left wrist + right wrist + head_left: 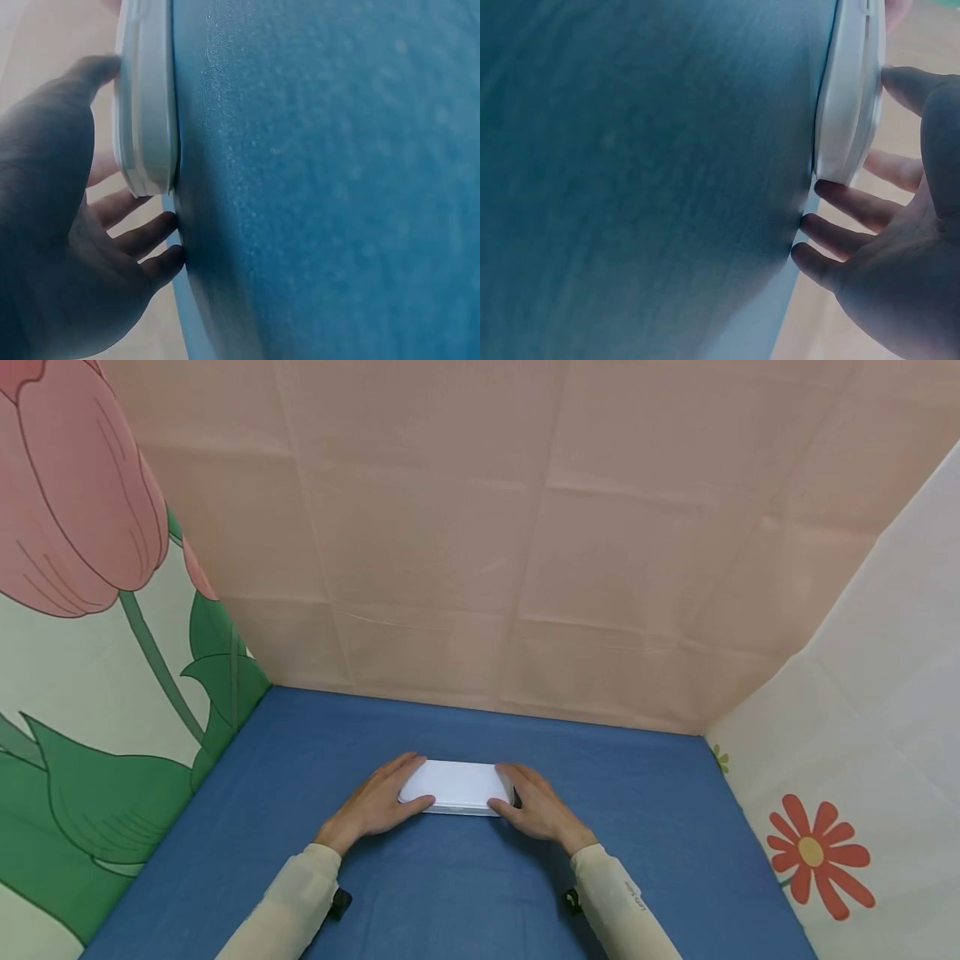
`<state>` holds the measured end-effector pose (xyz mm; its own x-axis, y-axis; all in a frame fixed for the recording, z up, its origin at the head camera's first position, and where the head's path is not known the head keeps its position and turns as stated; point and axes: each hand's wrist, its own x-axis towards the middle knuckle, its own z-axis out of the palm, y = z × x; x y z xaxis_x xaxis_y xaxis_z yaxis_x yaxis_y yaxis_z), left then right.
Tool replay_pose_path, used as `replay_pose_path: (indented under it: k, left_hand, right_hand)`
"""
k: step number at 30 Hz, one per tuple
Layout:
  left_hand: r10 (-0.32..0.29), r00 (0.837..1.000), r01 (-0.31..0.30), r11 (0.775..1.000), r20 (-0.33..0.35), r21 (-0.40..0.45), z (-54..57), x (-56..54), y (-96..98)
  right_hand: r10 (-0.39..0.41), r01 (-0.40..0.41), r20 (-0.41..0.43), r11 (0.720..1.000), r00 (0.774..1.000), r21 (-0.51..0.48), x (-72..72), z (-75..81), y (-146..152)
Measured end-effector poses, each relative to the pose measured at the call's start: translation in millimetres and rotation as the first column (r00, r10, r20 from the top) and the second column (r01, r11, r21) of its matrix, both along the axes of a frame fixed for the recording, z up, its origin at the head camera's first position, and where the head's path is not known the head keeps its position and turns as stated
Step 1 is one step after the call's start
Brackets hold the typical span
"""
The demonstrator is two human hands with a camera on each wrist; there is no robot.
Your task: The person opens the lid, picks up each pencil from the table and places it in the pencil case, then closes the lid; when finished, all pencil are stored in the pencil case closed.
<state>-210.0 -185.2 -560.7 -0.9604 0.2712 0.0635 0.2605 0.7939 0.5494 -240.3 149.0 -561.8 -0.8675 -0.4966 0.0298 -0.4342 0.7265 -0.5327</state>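
A flat white box [459, 783] with rounded corners lies on the blue cloth, its long side across my view. The left hand [382, 800] holds its left end, thumb on the near top edge and index finger at the far corner. At the other end, the right hand [536, 803] grips it the same way. Up close, the left wrist view shows the box's side [150, 97] with a seam along it, and the lower fingertips [163, 264] down at the cloth. The right wrist view has fingertips [832, 189] right at the box's bottom corner [844, 142].
Blue cloth [450, 885] covers the table. A beige sheet [465, 543] rises behind it. Tulip-printed fabric [82, 502] stands along the left, and a white sheet with a red flower [813, 852] along the right. Small dark devices [340, 904] sit under the wrists.
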Motion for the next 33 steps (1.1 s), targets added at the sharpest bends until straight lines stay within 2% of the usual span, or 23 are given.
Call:
replay_pose_path:
  k: [15,23,27,33]
  left_hand:
    - [0.051,0.998,-0.051,0.999,0.033,0.010,2.4,0.8,3.4]
    - [0.075,0.996,-0.075,0.997,0.053,0.003,4.1,-0.2,6.0]
    - [0.077,0.995,-0.078,0.997,0.067,0.014,3.9,0.4,6.5]
    - [0.060,0.996,-0.061,0.998,0.072,0.013,4.4,0.5,6.2]
  right_hand:
    - [-0.027,0.027,-0.023,1.000,0.999,-0.016,1.1,-6.1,-0.5]
    - [-0.035,0.033,-0.036,0.999,0.999,-0.042,0.6,-3.8,-3.5]
    - [-0.029,0.027,-0.039,0.998,0.999,-0.053,1.3,-4.2,-3.3]
    - [-0.022,0.021,-0.039,1.000,0.999,-0.018,3.4,-4.5,-1.5]
